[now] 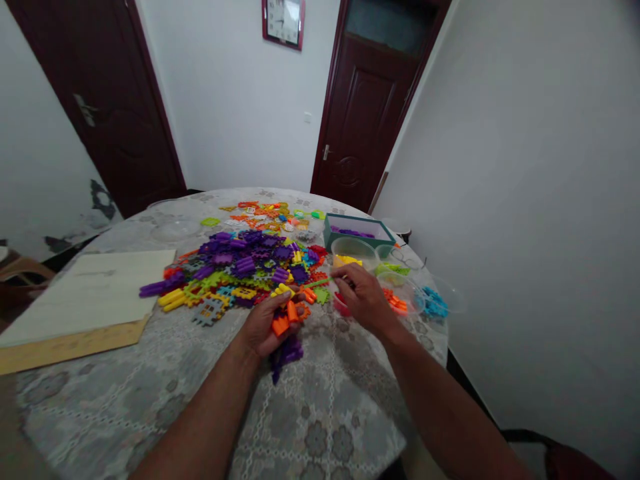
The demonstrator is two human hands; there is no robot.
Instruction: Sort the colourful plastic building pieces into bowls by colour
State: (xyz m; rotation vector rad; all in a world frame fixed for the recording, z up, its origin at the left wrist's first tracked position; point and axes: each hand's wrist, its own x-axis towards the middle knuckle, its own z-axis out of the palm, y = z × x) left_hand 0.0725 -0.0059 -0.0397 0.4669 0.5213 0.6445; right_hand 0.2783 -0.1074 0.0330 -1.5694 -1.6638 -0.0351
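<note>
My left hand [265, 325] is curled around several orange and yellow plastic building pieces [283, 320] near the front of the table. Just below it lie purple pieces [287, 353] on the cloth. My right hand [364, 297] reaches over the clear bowls, its fingers closed at a green piece [320, 283] that points toward the pile. Beneath that hand, red pieces [341, 305] show in a bowl partly hidden by the fingers. A large mixed pile of building pieces [245, 263], mostly purple, spreads beyond my left hand.
A box [360, 230] with purple pieces stands behind a clear bowl [355, 248] of yellow ones. Orange pieces [395, 301] and blue pieces [434, 303] sit in containers at right. White board or paper [95, 287] lies at left. Orange pieces [260, 213] are scattered at the back.
</note>
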